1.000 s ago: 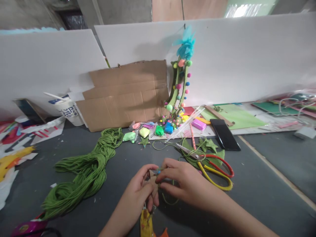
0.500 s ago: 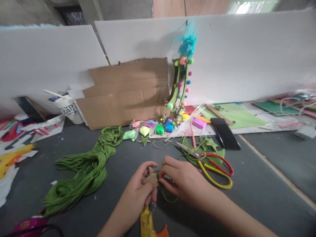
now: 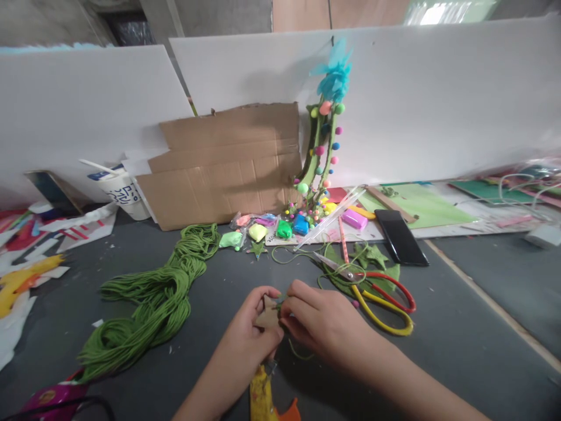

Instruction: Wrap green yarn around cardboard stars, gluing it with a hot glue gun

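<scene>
My left hand [image 3: 245, 339] grips a small cardboard star [image 3: 266, 317] between thumb and fingers; part of its outline is hidden. At the star's right edge, my right hand [image 3: 322, 313] is closed in a pinch on green yarn [image 3: 300, 352], whose loose end curls below the fingers. Just under my left hand lies a yellow glue gun [image 3: 261, 393] with an orange trigger. Scissors [image 3: 380, 295] with red and yellow handles rest to the right, over green star shapes [image 3: 370, 255]. A thick skein of green yarn [image 3: 158, 304] spreads out on the left.
Behind the hands lie packets of coloured clay [image 3: 258, 232] and a small green star [image 3: 257, 250]. A pom-pom-trimmed green craft piece [image 3: 322, 152] stands against the white board, beside cardboard [image 3: 223, 181]. A phone [image 3: 401, 237] lies right, a cup [image 3: 125, 196] stands left.
My right-hand fingers have closed in tighter at the star's edge, and my left thumb has shifted slightly right across the star. The surrounding things stay put.
</scene>
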`<state>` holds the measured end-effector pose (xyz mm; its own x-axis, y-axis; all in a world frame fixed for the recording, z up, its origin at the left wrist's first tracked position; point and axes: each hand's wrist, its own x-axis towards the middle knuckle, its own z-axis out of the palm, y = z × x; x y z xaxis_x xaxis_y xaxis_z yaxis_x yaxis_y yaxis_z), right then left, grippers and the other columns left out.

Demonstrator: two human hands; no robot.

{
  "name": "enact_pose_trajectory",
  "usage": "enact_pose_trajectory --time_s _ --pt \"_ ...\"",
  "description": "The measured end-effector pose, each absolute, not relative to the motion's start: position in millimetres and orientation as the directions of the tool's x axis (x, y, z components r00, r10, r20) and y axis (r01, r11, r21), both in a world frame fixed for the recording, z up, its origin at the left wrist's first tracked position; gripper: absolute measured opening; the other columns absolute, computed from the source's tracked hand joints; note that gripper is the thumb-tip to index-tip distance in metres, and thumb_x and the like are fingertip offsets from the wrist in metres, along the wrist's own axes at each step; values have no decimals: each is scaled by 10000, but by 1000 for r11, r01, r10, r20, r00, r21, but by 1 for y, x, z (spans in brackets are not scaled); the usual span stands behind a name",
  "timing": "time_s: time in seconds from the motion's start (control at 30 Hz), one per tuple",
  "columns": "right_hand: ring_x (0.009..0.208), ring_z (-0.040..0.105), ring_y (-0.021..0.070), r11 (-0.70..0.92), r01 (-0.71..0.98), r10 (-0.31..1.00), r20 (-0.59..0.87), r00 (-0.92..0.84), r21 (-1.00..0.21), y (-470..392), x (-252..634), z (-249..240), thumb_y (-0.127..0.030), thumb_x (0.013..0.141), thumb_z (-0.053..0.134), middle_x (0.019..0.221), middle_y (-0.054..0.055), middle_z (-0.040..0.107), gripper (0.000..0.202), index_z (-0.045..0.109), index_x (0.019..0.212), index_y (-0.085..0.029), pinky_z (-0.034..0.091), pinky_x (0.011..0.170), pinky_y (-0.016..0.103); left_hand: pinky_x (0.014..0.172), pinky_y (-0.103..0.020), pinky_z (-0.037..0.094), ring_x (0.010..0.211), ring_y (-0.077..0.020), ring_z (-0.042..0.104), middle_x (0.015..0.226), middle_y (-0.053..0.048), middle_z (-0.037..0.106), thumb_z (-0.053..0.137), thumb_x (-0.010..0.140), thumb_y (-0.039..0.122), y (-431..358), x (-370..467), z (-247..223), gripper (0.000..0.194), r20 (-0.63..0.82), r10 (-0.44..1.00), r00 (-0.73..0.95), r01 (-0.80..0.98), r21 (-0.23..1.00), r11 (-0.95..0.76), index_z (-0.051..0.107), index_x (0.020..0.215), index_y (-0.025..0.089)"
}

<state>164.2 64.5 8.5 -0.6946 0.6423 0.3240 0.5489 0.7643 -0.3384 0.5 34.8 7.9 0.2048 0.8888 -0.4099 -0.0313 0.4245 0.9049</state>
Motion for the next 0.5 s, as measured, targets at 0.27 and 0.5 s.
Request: enact_pose_trajectory --time_s 0.27,0.5 --pt "580 473 112 779 537 624 320 -713 -322 66 165 6 -160 913 442 793 16 526 168 575 810 -161 331 504 235 458 -211 291 487 -67 377 672 69 484 549 685 118 35 1 6 384 -415 889 194 -83 896 437 442 1043 208" --pt "702 554 133 588 527 795 322 -513 -614 74 171 7 -180 875 513 826 17 553 70 578 851 -179 412 614 234 446 -201 261 458 -62 384 596 85 457 540 677 110 36 -1 7 408 -430 888 164 -39 896 442 459 1066 200"
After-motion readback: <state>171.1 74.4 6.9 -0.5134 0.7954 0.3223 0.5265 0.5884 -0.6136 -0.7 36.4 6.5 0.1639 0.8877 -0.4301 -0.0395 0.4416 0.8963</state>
